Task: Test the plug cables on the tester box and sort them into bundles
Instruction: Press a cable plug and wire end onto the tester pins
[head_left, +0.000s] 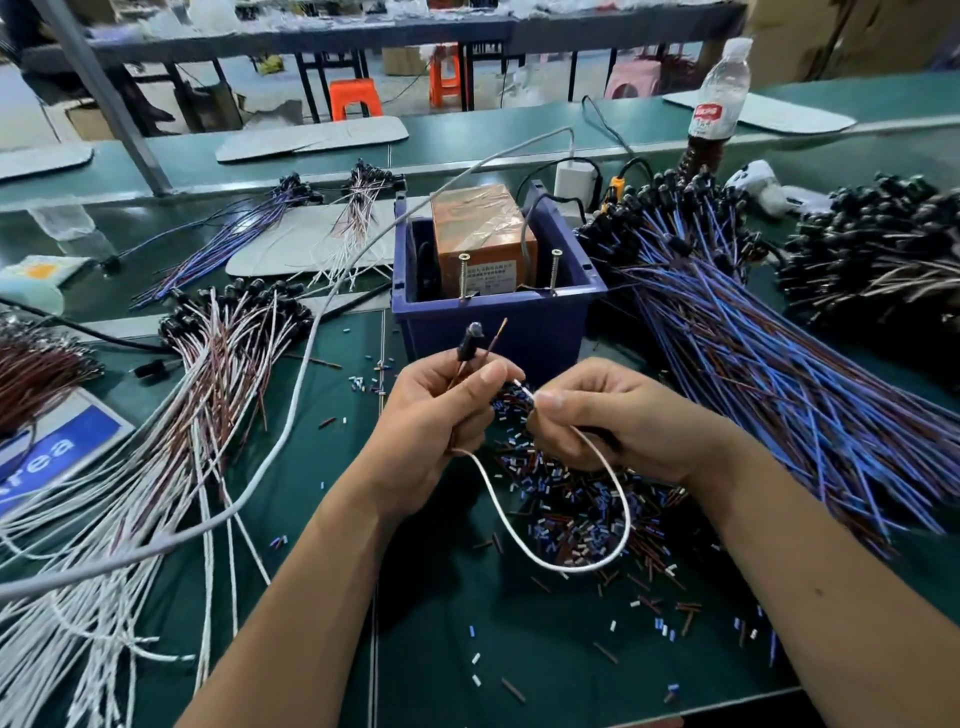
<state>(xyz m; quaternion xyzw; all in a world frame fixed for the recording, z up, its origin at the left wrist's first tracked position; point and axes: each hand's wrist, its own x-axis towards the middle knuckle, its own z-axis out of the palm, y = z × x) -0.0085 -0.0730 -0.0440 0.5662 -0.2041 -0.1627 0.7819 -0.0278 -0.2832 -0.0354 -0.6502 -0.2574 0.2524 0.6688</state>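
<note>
Left grip (441, 410) pinches my black plug (464, 349) and brown lead | right grip (608, 421) pinches the white lead (545, 556) looping between | both before blue tester box (498, 317), over desk (519, 649) scraps.

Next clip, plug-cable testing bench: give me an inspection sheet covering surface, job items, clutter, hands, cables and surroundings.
Surface: green mat, mostly covered.
Job's things: orange tester box inside a blue bin, two screws standing at its front; white-and-brown bundle to the left, blue bundle to the right.
Clutter: cut insulation bits heaped under the hands; water bottle; white glue gun.
Hands: left hand holds the black plug; right hand pinches the white wire, which loops between them.
Cables: grey lead runs across the bench to the box.
Surroundings: orange stools, benches, cartons.
</note>
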